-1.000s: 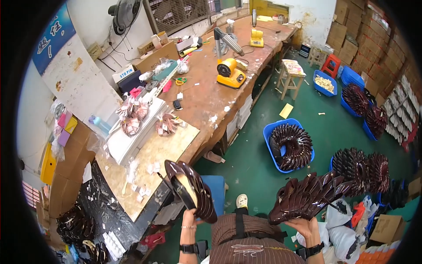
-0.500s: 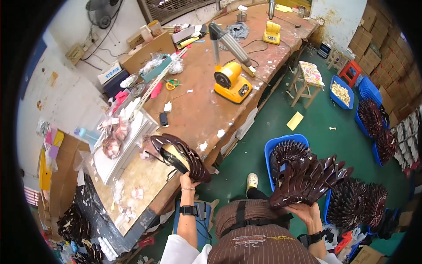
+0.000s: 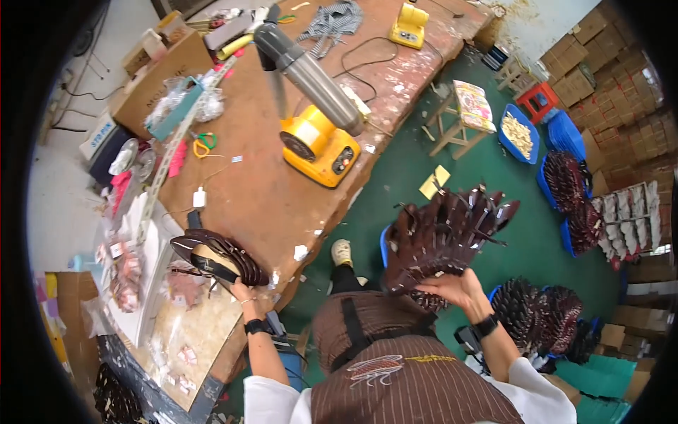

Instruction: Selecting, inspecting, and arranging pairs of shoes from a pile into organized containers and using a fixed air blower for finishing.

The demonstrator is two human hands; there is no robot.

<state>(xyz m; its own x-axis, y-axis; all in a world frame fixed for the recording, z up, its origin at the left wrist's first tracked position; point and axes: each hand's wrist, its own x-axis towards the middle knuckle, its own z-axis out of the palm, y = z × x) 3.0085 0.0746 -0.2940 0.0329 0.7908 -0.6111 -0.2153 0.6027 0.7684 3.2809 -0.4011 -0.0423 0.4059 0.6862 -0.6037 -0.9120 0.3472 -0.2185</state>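
My left hand [image 3: 244, 292] is closed round the near end of a small nested bunch of glossy dark brown shoes [image 3: 248, 263]. This bunch is at the near edge of the workbench, its pale insole facing up. My right hand [image 3: 458, 288] grips from below a larger fanned-out stack of the same dark brown shoes [image 3: 441, 244]. That stack is held in front of me, over the green floor, with its tips spread up and to the right. Beneath it a blue tub [image 3: 385, 249] is mostly hidden.
A yellow blower machine [image 3: 330, 167] with a grey tube stands on the brown workbench [image 3: 251, 194]. Green-handled scissors [image 3: 204, 145] lie farther left. Plastic bags [image 3: 127, 272] crowd the left side. A wooden stool [image 3: 466, 116], blue tubs and more shoe stacks [image 3: 540, 314] are on the right.
My view has shifted to the right and forward. The large stack in my right hand has swung forward and up, now covering most of the blue tub. My left hand still holds its bunch at the bench.
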